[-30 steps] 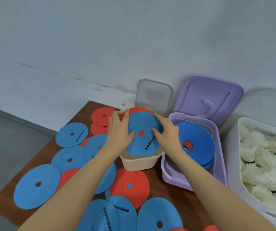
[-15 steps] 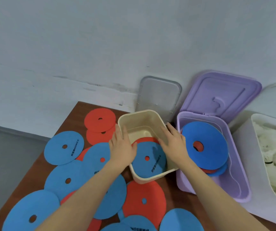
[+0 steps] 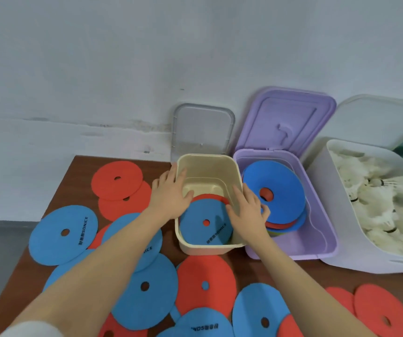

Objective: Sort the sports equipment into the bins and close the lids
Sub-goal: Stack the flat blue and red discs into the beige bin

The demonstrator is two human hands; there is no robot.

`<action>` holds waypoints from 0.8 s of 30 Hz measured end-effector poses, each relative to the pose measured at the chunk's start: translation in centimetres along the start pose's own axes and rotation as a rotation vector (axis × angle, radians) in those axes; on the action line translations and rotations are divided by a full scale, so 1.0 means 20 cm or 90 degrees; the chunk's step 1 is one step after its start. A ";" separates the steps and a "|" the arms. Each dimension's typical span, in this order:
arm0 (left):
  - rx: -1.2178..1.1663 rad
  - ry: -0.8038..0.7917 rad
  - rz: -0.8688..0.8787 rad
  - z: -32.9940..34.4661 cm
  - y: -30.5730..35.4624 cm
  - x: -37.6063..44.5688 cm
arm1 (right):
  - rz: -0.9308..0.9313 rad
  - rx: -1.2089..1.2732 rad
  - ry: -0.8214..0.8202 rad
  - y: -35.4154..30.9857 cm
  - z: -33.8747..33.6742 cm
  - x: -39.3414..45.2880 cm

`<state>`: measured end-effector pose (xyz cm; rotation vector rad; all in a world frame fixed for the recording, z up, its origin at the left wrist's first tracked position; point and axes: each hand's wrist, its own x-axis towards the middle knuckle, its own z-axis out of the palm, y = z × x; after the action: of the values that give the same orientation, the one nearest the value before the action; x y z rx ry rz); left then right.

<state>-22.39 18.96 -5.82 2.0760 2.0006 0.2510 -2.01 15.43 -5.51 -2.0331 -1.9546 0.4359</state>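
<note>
Flat round disc (image 3: 205,224), squarish beige bin (image 3: 210,164)

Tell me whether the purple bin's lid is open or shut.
Open. The purple bin's lid stands tilted back toward the wall behind the purple bin, leaving the blue and red discs inside uncovered.

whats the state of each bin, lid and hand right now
beige bin: open, a blue disc on a red one inside
clear lid: off, leaning on the wall
purple bin: open, discs stacked inside
purple lid: raised
white bin: open, full of shuttlecocks
white lid: off, leaning on the wall
left hand: flat, over the beige bin's left rim
right hand: flat, over its right rim
</note>
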 end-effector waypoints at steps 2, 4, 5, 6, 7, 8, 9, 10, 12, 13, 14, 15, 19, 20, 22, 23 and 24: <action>0.007 0.010 0.005 0.00 0.00 -0.01 | 0.004 -0.008 -0.005 0.01 -0.01 -0.02; 0.006 0.043 0.016 -0.01 0.00 -0.05 | 0.012 0.000 0.004 0.03 -0.01 -0.05; 0.005 0.061 0.027 -0.02 0.01 -0.07 | 0.011 0.011 0.016 0.04 -0.02 -0.07; 0.002 0.079 0.039 -0.03 0.02 -0.10 | 0.004 0.023 0.031 0.06 -0.02 -0.09; -0.005 0.094 0.047 -0.04 0.04 -0.14 | -0.008 0.035 0.047 0.08 -0.02 -0.12; -0.013 0.108 0.056 -0.05 0.07 -0.18 | -0.021 0.047 0.064 0.11 -0.03 -0.15; -0.021 0.120 0.067 -0.05 0.10 -0.22 | -0.032 0.056 0.082 0.13 -0.04 -0.18; -0.023 0.130 0.082 -0.06 0.13 -0.26 | -0.040 0.062 0.100 0.16 -0.05 -0.21; -0.019 0.136 0.104 -0.06 0.20 -0.34 | -0.050 0.075 0.126 0.20 -0.08 -0.26; -0.014 0.127 0.106 -0.06 0.24 -0.37 | -0.059 0.083 0.136 0.22 -0.09 -0.28; -0.011 0.121 0.107 -0.06 0.28 -0.40 | -0.073 0.088 0.144 0.25 -0.11 -0.31; -0.011 0.120 0.106 -0.05 0.33 -0.43 | -0.087 0.093 0.150 0.29 -0.13 -0.33; 0.006 0.130 0.107 -0.04 0.58 -0.55 | -0.141 0.106 0.144 0.50 -0.22 -0.40; 0.004 0.140 0.105 -0.03 0.64 -0.58 | -0.153 0.113 0.141 0.56 -0.26 -0.41; 0.004 0.153 0.096 0.01 0.78 -0.64 | -0.167 0.146 0.132 0.68 -0.32 -0.44; 0.003 0.154 0.092 0.04 0.86 -0.68 | -0.172 0.158 0.128 0.75 -0.35 -0.47; 0.006 0.159 0.091 0.07 0.93 -0.72 | -0.180 0.163 0.126 0.81 -0.37 -0.50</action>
<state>-4.82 4.01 -0.99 2.2948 1.9888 0.5528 15.45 4.81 -5.13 -1.5538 -1.9151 0.3796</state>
